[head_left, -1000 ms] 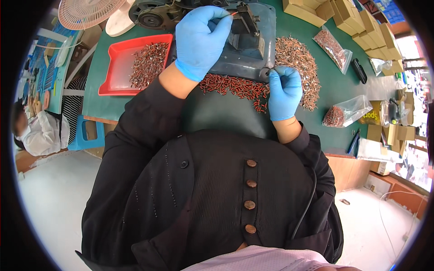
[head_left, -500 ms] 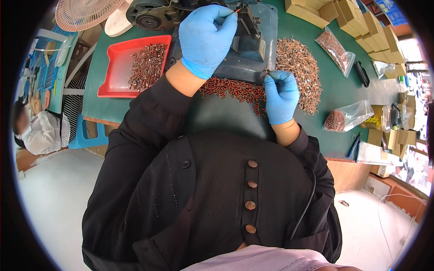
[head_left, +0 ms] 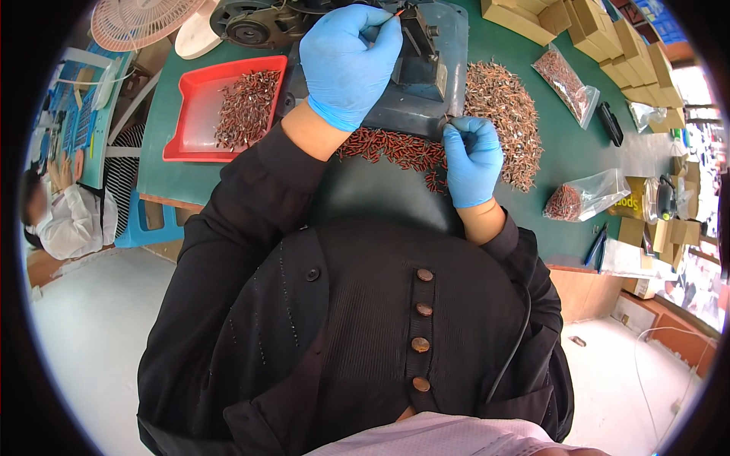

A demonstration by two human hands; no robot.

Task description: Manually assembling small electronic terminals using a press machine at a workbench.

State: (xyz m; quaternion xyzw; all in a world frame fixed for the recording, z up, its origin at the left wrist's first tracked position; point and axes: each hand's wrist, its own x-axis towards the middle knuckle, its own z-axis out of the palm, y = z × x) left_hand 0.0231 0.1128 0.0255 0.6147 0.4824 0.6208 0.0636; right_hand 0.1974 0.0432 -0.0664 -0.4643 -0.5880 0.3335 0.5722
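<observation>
My left hand (head_left: 348,67), in a blue glove, is closed in a pinch at the dark bench machine (head_left: 420,76). A tiny orange-red pin-like part (head_left: 399,13) sticks out from its fingertips beside the machine's upright block. Near the right front corner of the machine's base, my gloved right hand (head_left: 474,161) pinches with thumb and forefinger. Whatever lies in that pinch is too small to make out. Along the base's front edge is a strip of small dark-red parts (head_left: 389,149). Just right of the machine spreads a large heap of small copper-and-silver parts (head_left: 503,121).
A red tray (head_left: 196,114) with more small parts stands left on the green table (head_left: 566,163). At the right are plastic bags of parts (head_left: 564,204), a black clip-like object (head_left: 609,125) and cardboard boxes (head_left: 635,57). A fan (head_left: 141,21) is at the far left, near another person (head_left: 76,220).
Both hands keep nearly the same places and pinches. The left hand's fingers have shifted very slightly at the machine.
</observation>
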